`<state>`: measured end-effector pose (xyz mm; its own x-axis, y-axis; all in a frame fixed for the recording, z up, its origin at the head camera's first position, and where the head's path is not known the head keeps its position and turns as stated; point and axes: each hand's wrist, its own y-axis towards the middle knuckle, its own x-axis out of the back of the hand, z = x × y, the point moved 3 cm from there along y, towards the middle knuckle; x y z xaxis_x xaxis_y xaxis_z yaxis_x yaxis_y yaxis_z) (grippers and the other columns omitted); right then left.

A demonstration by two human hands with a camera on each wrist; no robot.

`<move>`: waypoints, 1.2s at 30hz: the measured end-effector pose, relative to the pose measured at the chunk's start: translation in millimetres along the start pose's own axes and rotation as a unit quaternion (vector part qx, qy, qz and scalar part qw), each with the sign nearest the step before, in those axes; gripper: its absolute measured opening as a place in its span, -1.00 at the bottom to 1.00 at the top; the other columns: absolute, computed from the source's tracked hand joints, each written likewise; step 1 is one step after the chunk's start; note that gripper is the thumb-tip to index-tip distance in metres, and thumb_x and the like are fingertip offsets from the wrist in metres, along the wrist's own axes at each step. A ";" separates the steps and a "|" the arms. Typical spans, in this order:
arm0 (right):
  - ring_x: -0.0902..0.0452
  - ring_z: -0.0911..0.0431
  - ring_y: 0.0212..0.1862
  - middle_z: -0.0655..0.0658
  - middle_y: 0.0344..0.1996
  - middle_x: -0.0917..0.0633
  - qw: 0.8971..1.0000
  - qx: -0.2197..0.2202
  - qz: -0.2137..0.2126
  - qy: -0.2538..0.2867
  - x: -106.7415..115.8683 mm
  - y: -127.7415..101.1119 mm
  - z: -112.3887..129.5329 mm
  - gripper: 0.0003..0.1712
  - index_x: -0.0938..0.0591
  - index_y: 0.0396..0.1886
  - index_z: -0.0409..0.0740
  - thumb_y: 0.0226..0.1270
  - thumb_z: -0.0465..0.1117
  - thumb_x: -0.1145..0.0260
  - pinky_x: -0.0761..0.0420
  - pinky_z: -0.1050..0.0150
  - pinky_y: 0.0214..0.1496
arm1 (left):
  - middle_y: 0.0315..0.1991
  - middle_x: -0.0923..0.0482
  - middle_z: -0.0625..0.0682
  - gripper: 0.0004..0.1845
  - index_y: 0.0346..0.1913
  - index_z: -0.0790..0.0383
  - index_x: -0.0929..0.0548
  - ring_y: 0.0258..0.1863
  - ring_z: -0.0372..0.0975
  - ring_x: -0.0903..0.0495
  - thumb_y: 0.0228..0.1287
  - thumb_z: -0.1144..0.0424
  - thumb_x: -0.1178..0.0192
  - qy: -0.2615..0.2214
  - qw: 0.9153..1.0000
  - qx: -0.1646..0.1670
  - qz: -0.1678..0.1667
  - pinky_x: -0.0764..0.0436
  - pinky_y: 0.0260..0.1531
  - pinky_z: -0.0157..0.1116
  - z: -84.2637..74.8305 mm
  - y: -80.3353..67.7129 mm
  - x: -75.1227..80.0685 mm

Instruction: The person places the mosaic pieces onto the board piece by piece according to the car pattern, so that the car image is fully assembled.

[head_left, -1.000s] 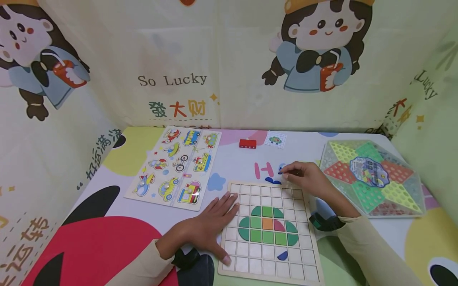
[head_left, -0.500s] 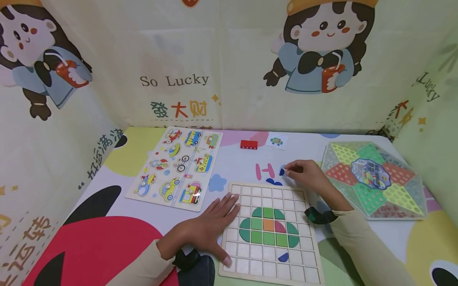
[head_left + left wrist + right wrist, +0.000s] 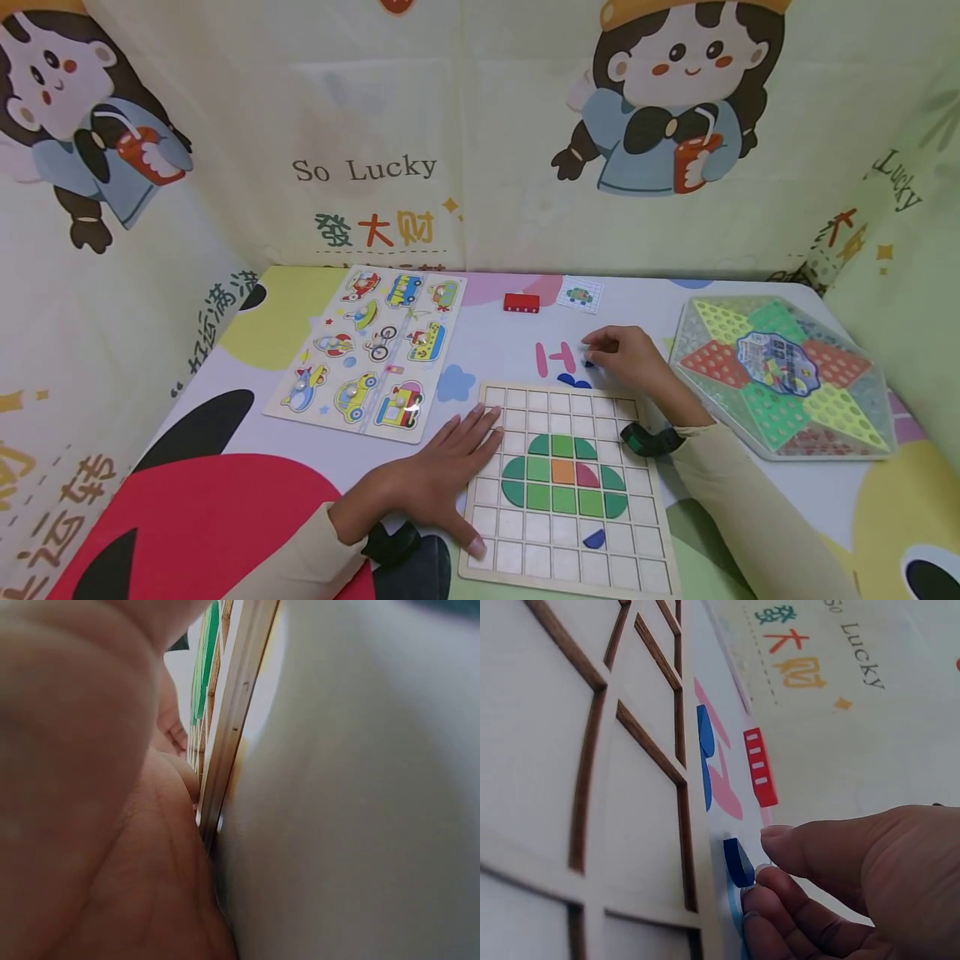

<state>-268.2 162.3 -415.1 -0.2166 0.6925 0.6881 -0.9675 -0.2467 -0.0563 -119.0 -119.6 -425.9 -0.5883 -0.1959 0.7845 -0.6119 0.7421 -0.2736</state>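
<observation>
My left hand (image 3: 438,471) lies spread along the left edge of a wooden grid board (image 3: 517,529), fingertips and thumb on its rim. Green, orange and pink tiles fill a turtle-like shape (image 3: 562,475) in the grid. A loose blue quarter-round tile (image 3: 594,539) lies tilted below it. Beyond the board's far right corner is my right hand (image 3: 626,354), fingers loosely bent. In the right wrist view, a blue tile (image 3: 739,862) stands by the fingertips, with the thumb (image 3: 802,844) apart from it. Further blue tiles (image 3: 573,381) lie just past the board's far edge.
A vehicle puzzle board (image 3: 367,350) lies to the left. At the back are a red block (image 3: 521,303) and a small pattern card (image 3: 580,295). A clear hexagonal game box (image 3: 783,379) sits on the right. Printed cloth (image 3: 502,125) hangs behind the table.
My right hand has shifted slightly back and left; its thumb and fingertips, earlier at the blue tile, now reach past it. The left hand stays on the board.
</observation>
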 end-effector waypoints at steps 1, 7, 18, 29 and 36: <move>-0.55 -0.03 -0.18 -0.21 -0.21 -0.69 1.000 0.001 0.000 0.000 -1.1 0.7 0.9 -0.76 -0.67 -0.04 -0.31 0.33 -0.33 -0.32 -0.58 0.19 -0.08 | 0.56 0.50 -0.06 0.35 0.57 0.13 0.15 0.48 -0.18 0.60 -0.16 -0.36 -0.40 -0.001 1.000 0.000 0.000 0.38 0.41 0.02 -0.1 -0.1 0.1; -0.56 -0.07 -0.13 -0.23 -0.15 -0.67 1.000 -0.002 0.007 -0.008 -5.6 1.5 5.5 -0.71 -0.65 0.01 -0.29 0.31 -0.32 -0.33 -0.60 0.11 0.00 | 0.56 0.50 -0.06 0.35 0.57 0.13 0.15 0.48 -0.18 0.60 -0.16 -0.36 -0.40 0.000 1.000 0.000 -0.001 0.39 0.40 0.01 -0.4 0.0 0.3; -0.50 -0.07 -0.12 -0.20 -0.20 -0.67 0.997 -0.040 0.034 -0.065 -4.9 -2.7 3.9 -0.75 -0.70 -0.08 -0.28 0.30 -0.27 -0.34 -0.56 0.04 0.01 | 0.56 0.50 -0.05 0.35 0.57 0.14 0.15 0.48 -0.18 0.60 -0.15 -0.35 -0.41 -0.003 1.000 0.001 0.000 0.38 0.40 0.02 -1.4 -0.2 1.2; -0.51 -0.07 -0.12 -0.19 -0.19 -0.67 0.998 -0.014 0.020 -0.058 -4.0 -6.0 4.9 -0.81 -0.69 -0.11 -0.24 0.33 -0.31 -0.29 -0.57 0.03 0.03 | 0.56 0.51 -0.06 0.34 0.57 0.15 0.15 0.47 -0.20 0.62 -0.13 -0.35 -0.40 -0.009 1.000 -0.001 0.002 0.41 0.40 0.00 0.0 -0.2 1.1; -0.51 -0.05 -0.12 -0.20 -0.12 -0.69 0.998 0.018 0.026 -0.059 -1.4 -9.1 2.8 -0.81 -0.72 -0.09 -0.22 0.35 -0.32 -0.28 -0.57 0.04 0.02 | 0.56 0.51 -0.06 0.34 0.57 0.14 0.16 0.47 -0.21 0.62 -0.13 -0.35 -0.40 -0.012 1.000 0.000 0.002 0.41 0.40 0.00 0.5 -0.3 1.3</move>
<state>-258.7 161.7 -413.5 -0.2479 0.5931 0.7660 -0.9492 -0.3067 -0.0698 -119.8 -120.4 -425.0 -0.6032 -0.2078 0.7701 -0.6092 0.7432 -0.2767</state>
